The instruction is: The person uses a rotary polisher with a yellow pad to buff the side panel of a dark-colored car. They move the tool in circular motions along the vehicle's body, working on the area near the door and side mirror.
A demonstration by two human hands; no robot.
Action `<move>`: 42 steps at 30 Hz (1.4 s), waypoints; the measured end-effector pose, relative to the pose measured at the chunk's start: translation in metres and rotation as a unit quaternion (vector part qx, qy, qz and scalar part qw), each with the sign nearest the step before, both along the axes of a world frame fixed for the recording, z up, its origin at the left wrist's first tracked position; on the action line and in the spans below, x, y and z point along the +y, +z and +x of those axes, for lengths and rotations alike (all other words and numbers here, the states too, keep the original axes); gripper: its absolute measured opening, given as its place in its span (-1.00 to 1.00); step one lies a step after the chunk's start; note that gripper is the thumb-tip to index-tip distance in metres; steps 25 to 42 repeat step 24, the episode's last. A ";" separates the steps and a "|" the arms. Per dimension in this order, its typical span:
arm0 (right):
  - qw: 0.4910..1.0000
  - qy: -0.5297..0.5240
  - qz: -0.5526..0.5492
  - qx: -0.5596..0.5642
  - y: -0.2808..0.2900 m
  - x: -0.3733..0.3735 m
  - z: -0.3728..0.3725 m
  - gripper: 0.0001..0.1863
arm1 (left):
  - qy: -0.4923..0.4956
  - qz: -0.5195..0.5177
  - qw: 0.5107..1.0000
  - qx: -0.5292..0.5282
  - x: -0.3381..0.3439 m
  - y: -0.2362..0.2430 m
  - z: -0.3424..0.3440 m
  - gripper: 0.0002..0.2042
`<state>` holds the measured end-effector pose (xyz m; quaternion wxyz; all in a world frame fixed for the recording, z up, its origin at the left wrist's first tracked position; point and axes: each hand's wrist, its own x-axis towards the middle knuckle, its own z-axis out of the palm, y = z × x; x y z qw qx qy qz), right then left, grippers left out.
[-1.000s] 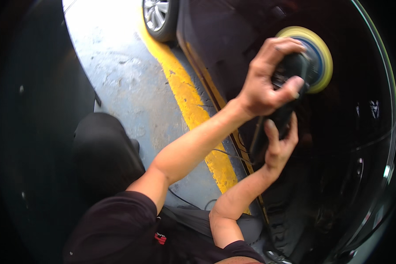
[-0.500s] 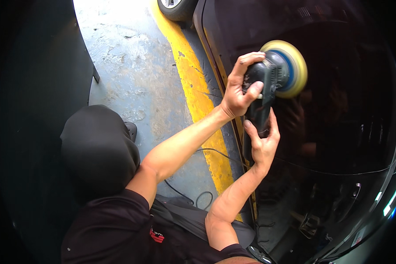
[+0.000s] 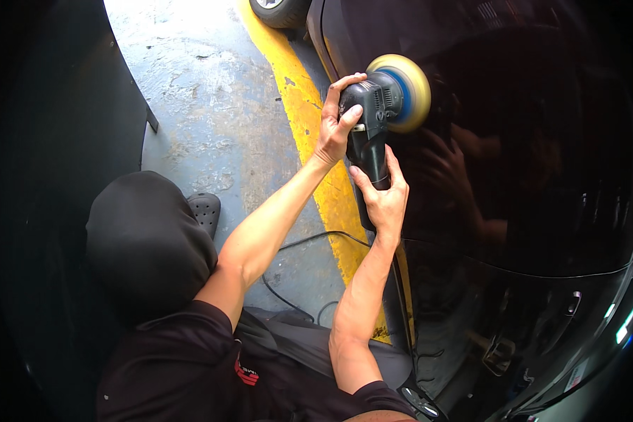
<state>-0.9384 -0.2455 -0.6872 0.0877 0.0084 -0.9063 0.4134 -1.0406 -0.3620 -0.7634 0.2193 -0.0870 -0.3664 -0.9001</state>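
A black electric polisher (image 3: 367,144) is held between my two hands against the dark glossy car door (image 3: 513,190). Its round yellow foam pad (image 3: 416,95) with a blue backing faces the panel and looks blurred at the rim. My left hand (image 3: 339,123) is closed over the machine's head, thumb on the near side and fingers over the top. Lower down, my right hand (image 3: 385,197) grips the rear of the handle, with thumb and fingers on either side. The polisher's far side is hidden.
A black cord (image 3: 309,241) runs from the polisher and loops over the grey floor (image 3: 204,105). A yellow painted stripe (image 3: 306,116) passes beside the car. A wheel (image 3: 281,13) shows at the top. To the left stands a large dark panel (image 3: 56,155); near it is a black clog (image 3: 205,213).
Both hands and the polisher have shifted left and slightly upward in the picture along the car door. The grip of each hand stays the same.
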 end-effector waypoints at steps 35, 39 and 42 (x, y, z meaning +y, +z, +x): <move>0.997 0.003 0.069 -0.025 -0.033 -0.004 -0.008 -0.17 | -0.053 0.026 0.995 -0.082 -0.007 -0.044 -0.003 -0.41; 0.997 0.003 0.069 -0.025 -0.033 -0.004 -0.008 -0.17 | -0.053 0.026 0.995 -0.082 -0.007 -0.044 -0.003 -0.41; 0.997 0.003 0.069 -0.025 -0.033 -0.004 -0.008 -0.17 | -0.053 0.026 0.995 -0.082 -0.007 -0.044 -0.003 -0.41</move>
